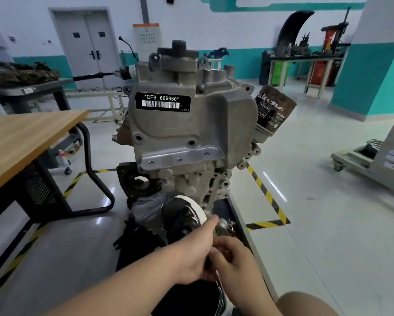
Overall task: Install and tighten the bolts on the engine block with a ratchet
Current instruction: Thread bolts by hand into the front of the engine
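The grey engine block (191, 124) stands upright on a stand in front of me, with a black label reading CFB 666660. Both my hands are low at its base. My left hand (191, 252) stretches a finger toward a small pile of metal bolts and parts (223, 225) in a dark tray (222, 208). My right hand (234, 258) is beside it with fingers curled, blurred by motion. What either hand holds is hidden. No ratchet is visible.
A brown oil filter (273, 110) sticks out on the engine's right. My black and white shoe (182, 215) rests against the stand. A wooden table (20, 140) stands at the left. A wheeled cart (373, 160) is at the right, with yellow-black floor tape (269, 199) between.
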